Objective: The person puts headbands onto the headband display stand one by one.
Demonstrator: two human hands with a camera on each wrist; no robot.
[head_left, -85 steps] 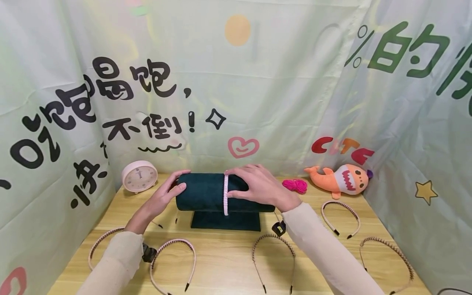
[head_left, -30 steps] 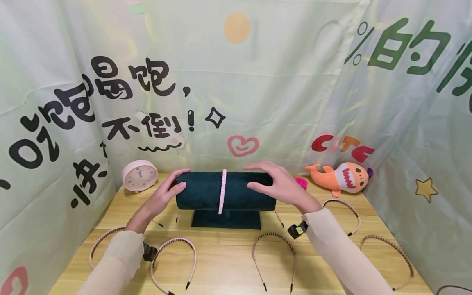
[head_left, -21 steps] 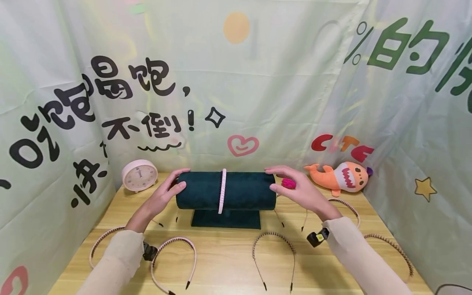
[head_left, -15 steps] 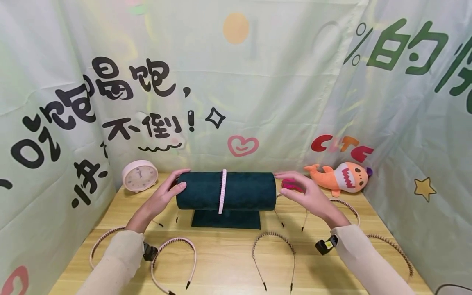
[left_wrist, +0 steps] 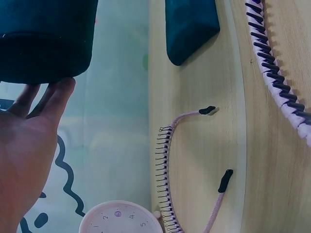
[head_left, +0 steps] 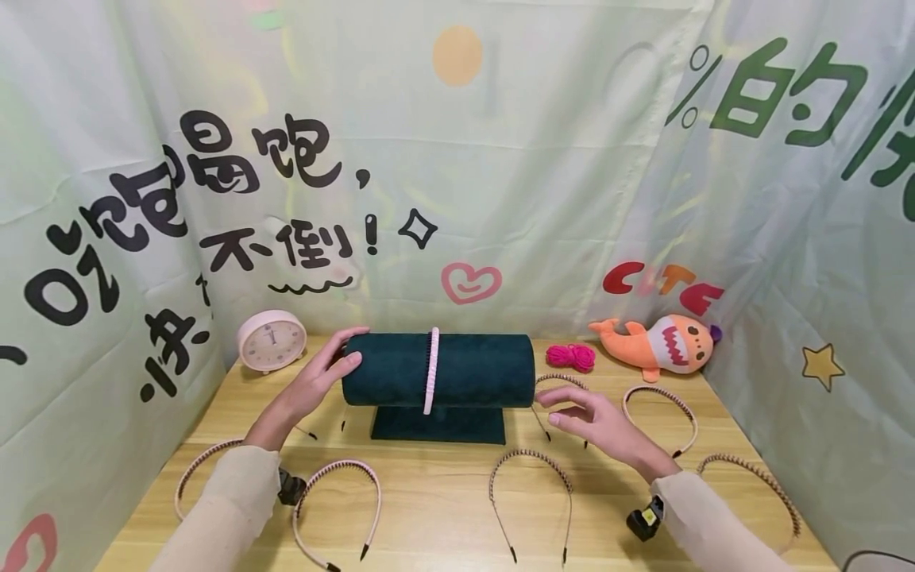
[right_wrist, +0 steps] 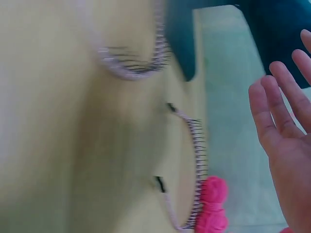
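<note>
A dark green velvet headband display stand [head_left: 482,369], a padded roll on a flat base, stands in the middle of the head view. Around the middle of its roll sits a pink headband [head_left: 432,369]. My left hand [head_left: 318,385] holds the roll's left end, thumb in front and fingers reaching over and behind; the left wrist view shows the fingertips at the end face. My right hand [head_left: 600,425] is off the stand's right end, fingers relaxed, holding nothing. It hovers in front of a toothed headband [head_left: 561,379] lying behind it, partly hidden.
More headbands lie on the wooden table [head_left: 429,508]: a pink one [head_left: 343,469] front left, a brown one [head_left: 530,455] front centre, others at both sides. A pink clock [head_left: 272,342], a magenta yarn bundle [head_left: 570,357] and an orange plush shark [head_left: 665,349] line the back.
My right hand has let go of the pink headband on the roll, moved right past the stand's end, then down toward the table. The headband has shifted slightly left. The left hand stays put.
</note>
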